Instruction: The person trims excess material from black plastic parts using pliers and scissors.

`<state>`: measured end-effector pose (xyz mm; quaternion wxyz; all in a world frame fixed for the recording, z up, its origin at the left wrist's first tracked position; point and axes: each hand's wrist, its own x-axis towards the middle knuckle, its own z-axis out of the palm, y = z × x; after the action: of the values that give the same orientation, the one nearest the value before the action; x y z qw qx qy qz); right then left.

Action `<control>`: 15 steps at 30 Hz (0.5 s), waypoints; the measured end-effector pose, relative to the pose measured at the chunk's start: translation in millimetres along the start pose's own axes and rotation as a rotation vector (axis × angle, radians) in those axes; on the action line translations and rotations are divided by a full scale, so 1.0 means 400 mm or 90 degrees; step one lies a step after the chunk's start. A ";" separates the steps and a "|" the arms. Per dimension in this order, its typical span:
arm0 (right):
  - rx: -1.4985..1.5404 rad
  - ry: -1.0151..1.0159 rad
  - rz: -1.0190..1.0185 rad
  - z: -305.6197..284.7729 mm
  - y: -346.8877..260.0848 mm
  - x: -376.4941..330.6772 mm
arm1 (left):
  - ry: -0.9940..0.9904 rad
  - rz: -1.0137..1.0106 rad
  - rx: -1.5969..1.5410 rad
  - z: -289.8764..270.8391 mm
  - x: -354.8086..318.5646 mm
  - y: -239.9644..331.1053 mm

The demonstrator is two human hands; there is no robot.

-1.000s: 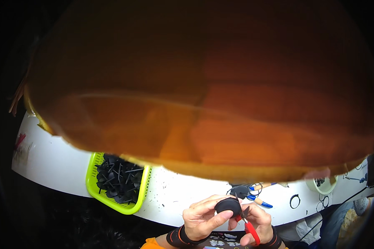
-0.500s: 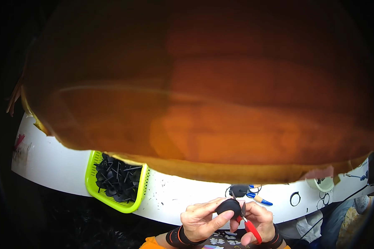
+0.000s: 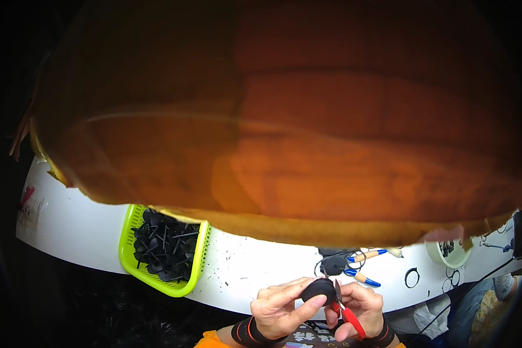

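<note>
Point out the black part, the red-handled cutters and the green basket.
black part (image 3: 319,289), head view, its rounded top
red-handled cutters (image 3: 352,322), head view, a red handle
green basket (image 3: 127,243), head view, its left rim

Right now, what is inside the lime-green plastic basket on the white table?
The lime-green plastic basket holds a heap of small black parts with thin stems. Its far end is covered by a large orange sheet, so the contents there cannot be seen.

White worktable under a broad orange shade
The white tabletop (image 3: 255,267) is speckled with dark bits; the orange shade (image 3: 284,116) fills the upper view, darkness around
</note>
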<state>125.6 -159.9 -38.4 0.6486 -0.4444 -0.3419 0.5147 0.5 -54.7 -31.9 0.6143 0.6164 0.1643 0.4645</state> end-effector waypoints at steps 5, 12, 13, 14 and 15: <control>-0.004 -0.004 -0.008 -0.006 0.005 -0.002 | 0.024 0.050 0.028 0.006 0.005 0.001; 0.013 0.017 0.017 -0.001 -0.001 -0.010 | 0.094 -0.089 -0.126 0.009 -0.019 -0.002; 0.022 0.008 0.037 -0.002 -0.001 -0.013 | 0.094 -0.089 -0.126 0.004 -0.016 0.000; 0.036 0.001 0.062 -0.003 -0.002 -0.019 | 0.038 -0.071 -0.072 -0.006 -0.010 0.002; 0.052 -0.007 0.088 -0.006 0.001 -0.023 | -0.019 -0.052 -0.020 -0.014 -0.005 0.003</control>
<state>125.5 -169.4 -39.5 0.6270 -0.4371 -0.2927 0.5745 -5.1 -53.1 -32.7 0.6447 0.6064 0.1730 0.4320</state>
